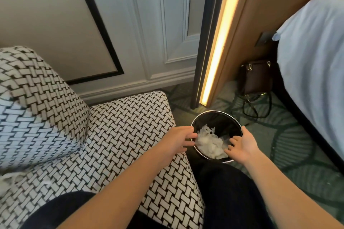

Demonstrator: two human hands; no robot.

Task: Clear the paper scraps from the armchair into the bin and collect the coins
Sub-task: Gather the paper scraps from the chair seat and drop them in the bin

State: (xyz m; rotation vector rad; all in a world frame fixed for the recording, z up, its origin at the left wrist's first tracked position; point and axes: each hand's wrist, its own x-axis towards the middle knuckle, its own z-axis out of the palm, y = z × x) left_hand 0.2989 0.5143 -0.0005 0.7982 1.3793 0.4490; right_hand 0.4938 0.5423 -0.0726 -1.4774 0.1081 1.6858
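A round black bin (230, 119) with a shiny rim stands on the carpet just right of the armchair (130, 126), which has a black-and-white woven pattern. White paper scraps (210, 143) lie heaped inside the bin. My left hand (178, 139) hovers over the bin's left rim, fingers spread and relaxed, holding nothing. My right hand (242, 145) is over the right rim, palm turned inward, fingers loosely spread above the scraps. A few small white flecks (47, 182) lie on the seat near its left side. No coins are visible.
A patterned cushion (37, 108) leans on the chair back at left. A brown handbag (255, 78) with straps sits on the green carpet behind the bin. A bed with white linen (312, 65) fills the right side. A lit wall panel (221, 39) rises beyond the bin.
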